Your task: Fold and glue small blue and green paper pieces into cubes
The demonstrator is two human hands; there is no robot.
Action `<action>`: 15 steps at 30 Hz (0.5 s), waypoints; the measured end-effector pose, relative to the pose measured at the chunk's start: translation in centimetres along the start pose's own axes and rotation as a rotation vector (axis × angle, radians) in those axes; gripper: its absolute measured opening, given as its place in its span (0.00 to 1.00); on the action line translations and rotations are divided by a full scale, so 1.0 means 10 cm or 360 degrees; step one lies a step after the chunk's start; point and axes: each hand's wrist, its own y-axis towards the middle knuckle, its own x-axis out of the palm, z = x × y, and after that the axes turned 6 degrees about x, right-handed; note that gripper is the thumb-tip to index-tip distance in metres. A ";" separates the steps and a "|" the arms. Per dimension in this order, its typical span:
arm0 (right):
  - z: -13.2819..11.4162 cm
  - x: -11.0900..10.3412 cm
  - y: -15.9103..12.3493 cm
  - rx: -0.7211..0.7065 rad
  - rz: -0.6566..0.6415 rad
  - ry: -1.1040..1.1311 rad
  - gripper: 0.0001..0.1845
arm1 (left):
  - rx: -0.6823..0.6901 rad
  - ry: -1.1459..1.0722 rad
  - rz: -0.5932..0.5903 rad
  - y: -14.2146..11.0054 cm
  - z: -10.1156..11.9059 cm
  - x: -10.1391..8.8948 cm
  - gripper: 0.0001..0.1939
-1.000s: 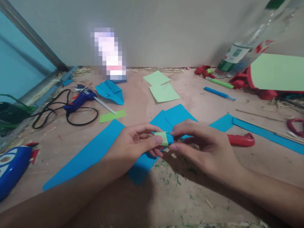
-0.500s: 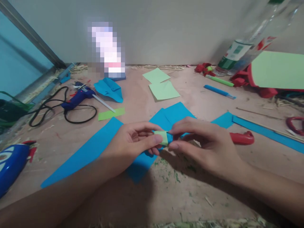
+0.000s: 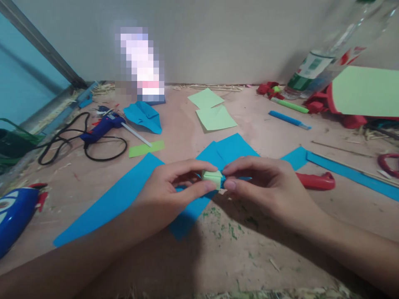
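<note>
Between my two hands is a small folded paper piece (image 3: 212,179), pale green on the left with a bit of blue paper at its right end. My left hand (image 3: 177,182) pinches the green part between thumb and fingers. With thumb and forefinger, my right hand (image 3: 264,180) grips the blue end. Underneath, blue paper sheets (image 3: 118,203) lie on the table, partly hidden by my hands and arms. A red handle (image 3: 316,181) sticks out beyond my right hand; the rest of it is hidden.
A blue glue gun (image 3: 102,128) with a black cord lies at the left, near crumpled blue paper (image 3: 144,117). Two pale green sheets (image 3: 216,118) lie at the back. Clear bottles (image 3: 311,70) and a red holder (image 3: 333,110) stand at the right. Green scraps (image 3: 227,228) dot the table.
The folded paper piece has been turned in my fingers, so its upper green face now shows. My left fingers have shifted from behind it to its top edge.
</note>
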 end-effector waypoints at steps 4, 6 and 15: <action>-0.02 -0.01 -0.02 -0.0043 -0.0003 -0.0074 0.03 | -0.0004 0.0072 -0.0013 -0.01 0.01 -0.01 0.09; -0.02 -0.01 -0.02 -0.0038 0.0004 -0.0082 0.03 | -0.0006 0.0100 0.0001 0.00 0.00 -0.01 0.09; -0.04 0.02 0.00 -0.0009 -0.0042 -0.0123 0.04 | 0.0040 0.0174 -0.0028 0.01 0.01 0.01 0.10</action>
